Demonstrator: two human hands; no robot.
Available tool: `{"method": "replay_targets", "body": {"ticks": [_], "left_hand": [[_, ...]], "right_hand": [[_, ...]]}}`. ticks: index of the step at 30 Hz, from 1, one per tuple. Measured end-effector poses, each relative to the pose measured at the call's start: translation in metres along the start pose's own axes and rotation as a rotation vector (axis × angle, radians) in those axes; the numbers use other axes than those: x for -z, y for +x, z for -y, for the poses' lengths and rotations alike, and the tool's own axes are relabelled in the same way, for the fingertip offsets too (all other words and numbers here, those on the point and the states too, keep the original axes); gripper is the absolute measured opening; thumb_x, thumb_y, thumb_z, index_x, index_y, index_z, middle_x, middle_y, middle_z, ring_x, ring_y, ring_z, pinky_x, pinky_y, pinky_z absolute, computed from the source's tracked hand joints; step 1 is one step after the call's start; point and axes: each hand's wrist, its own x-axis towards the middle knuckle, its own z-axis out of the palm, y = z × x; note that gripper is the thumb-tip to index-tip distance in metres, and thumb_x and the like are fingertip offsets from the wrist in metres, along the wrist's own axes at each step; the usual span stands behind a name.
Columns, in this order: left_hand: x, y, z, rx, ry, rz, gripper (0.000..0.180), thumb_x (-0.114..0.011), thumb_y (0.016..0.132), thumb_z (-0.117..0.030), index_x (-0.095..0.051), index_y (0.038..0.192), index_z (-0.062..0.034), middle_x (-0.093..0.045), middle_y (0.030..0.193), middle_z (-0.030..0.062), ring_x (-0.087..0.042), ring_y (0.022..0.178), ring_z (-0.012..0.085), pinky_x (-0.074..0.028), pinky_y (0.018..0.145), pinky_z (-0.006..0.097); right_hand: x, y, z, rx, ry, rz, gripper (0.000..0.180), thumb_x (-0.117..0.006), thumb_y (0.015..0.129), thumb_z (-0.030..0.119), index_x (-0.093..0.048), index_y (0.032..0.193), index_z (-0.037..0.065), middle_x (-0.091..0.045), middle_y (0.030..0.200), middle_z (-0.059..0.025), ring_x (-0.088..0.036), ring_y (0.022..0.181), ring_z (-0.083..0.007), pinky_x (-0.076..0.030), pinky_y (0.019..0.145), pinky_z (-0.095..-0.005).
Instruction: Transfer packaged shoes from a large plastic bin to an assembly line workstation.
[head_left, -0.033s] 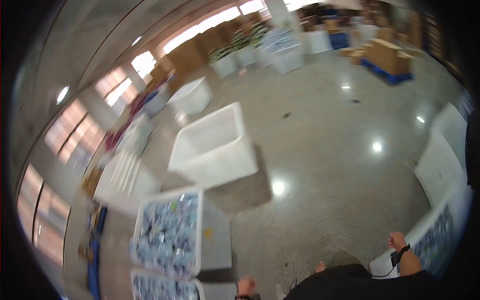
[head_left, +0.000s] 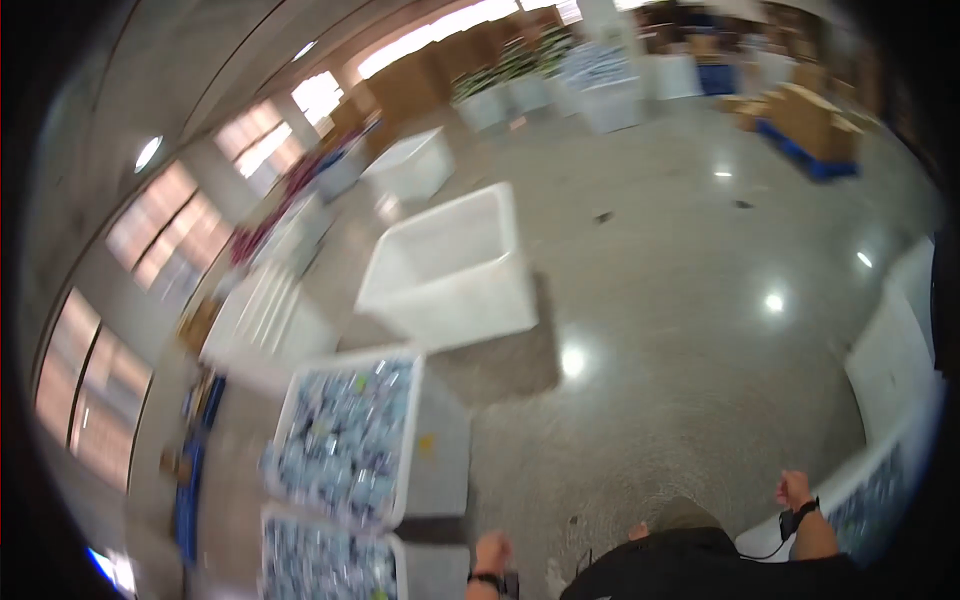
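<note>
My left hand, with a dark band at its wrist, hangs low beside two white bins filled with small clear-and-blue packaged items. Nearest to it are the front bin and the fuller-showing bin behind it; it appears apart from both. Its fingers look curled in, with nothing visible in them. My right hand is also loosely closed and looks free of any object. A black strap and a small device with a cable sit at that wrist. Beside it stands another white bin of similar items.
A large white bin stands ahead on the grey floor, with another beyond. Stacked white bins line the left by the windows. Cartons on a blue pallet stand far right; filled bins stand at the back.
The whole scene has shifted right and slightly up in the far part as my view turns. My left hand shows more fully; both hands stay closed.
</note>
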Motion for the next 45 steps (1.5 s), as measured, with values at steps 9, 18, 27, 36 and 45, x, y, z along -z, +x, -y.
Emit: {"method": "replay_targets", "body": {"ticks": [9,18,27,36,45], "left_hand": [[-0.026,-0.020,-0.128,0.353,-0.899,-0.556,0.019,-0.058,0.102,-0.024,-0.060,0.104,-0.0056,-0.065,0.093,0.0091,-0.066,0.082,0.0229,-0.056,0.068,0.037],[-0.044,-0.050,-0.083,0.539,-1.309,-0.917,0.021,-0.062,0.098,-0.025,-0.059,0.104,-0.0049,-0.065,0.089,0.0105,-0.065,0.078,0.0287,-0.057,0.071,0.044],[0.036,0.044,-0.089,0.483,-1.600,-1.109,0.014,-0.061,0.095,-0.022,-0.058,0.101,-0.0099,-0.063,0.091,0.0084,-0.062,0.083,0.0288,-0.054,0.082,0.049],[0.192,0.180,-0.127,0.602,-1.496,-1.106,0.036,-0.066,0.096,-0.031,-0.055,0.120,-0.0068,-0.061,0.102,0.0109,-0.060,0.086,0.0245,-0.055,0.077,0.044],[0.182,0.196,-0.049,0.578,-0.761,-0.975,0.045,-0.068,0.090,-0.024,-0.053,0.129,-0.0088,-0.062,0.117,0.0116,-0.062,0.107,0.0299,-0.054,0.088,0.049]], "right_hand": [[-0.216,0.170,0.204,-0.158,-0.247,0.442,0.028,-0.055,0.101,0.033,-0.050,0.079,0.016,-0.053,0.063,-0.0028,-0.060,0.058,-0.0217,-0.049,0.054,-0.0399],[-0.493,0.329,0.392,0.127,-0.768,0.513,0.020,-0.057,0.098,0.023,-0.054,0.097,0.004,-0.056,0.068,-0.0060,-0.060,0.057,-0.0216,-0.051,0.052,-0.0403],[-0.831,0.218,0.476,0.320,-0.988,0.832,0.023,-0.060,0.098,0.024,-0.061,0.096,0.001,-0.064,0.078,-0.0085,-0.063,0.062,-0.0211,-0.051,0.054,-0.0345],[-1.051,0.135,0.452,0.269,-1.094,1.028,0.021,-0.065,0.096,0.023,-0.064,0.094,0.002,-0.065,0.079,-0.0083,-0.063,0.062,-0.0185,-0.053,0.053,-0.0334],[-1.289,0.061,0.357,0.457,-1.311,1.031,0.039,-0.072,0.091,0.032,-0.062,0.109,-0.001,-0.067,0.103,-0.0140,-0.066,0.089,-0.0235,-0.055,0.068,-0.0407]]}}
